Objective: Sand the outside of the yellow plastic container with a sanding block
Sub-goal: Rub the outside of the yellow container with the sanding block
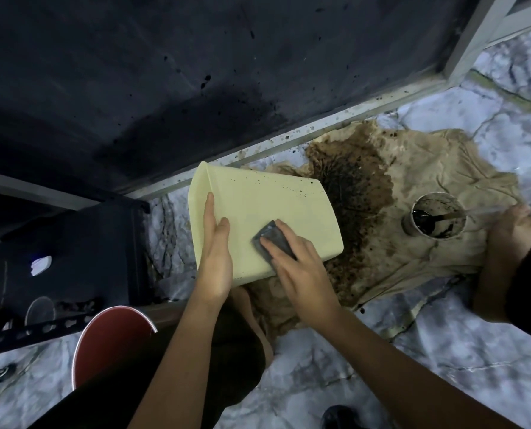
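The pale yellow plastic container (pixel 270 209) lies on its side over a stained beige cloth, its broad flat wall facing up and flecked with small dark spots. My left hand (pixel 215 258) rests flat along the container's left part, fingers pointing up toward the rim, holding it steady. My right hand (pixel 298 267) presses a grey sanding block (pixel 268 238) onto the wall near the lower edge, fingers spread over the block.
A beige cloth (pixel 428 193) with a large dark brown stain covers the marble floor. A metal tin (pixel 434 216) of dark liquid with a brush stands on it. A red bucket (pixel 112 339) sits lower left. A black panel (pixel 196 72) and shelf frame stand behind. My foot (pixel 508 252) is at right.
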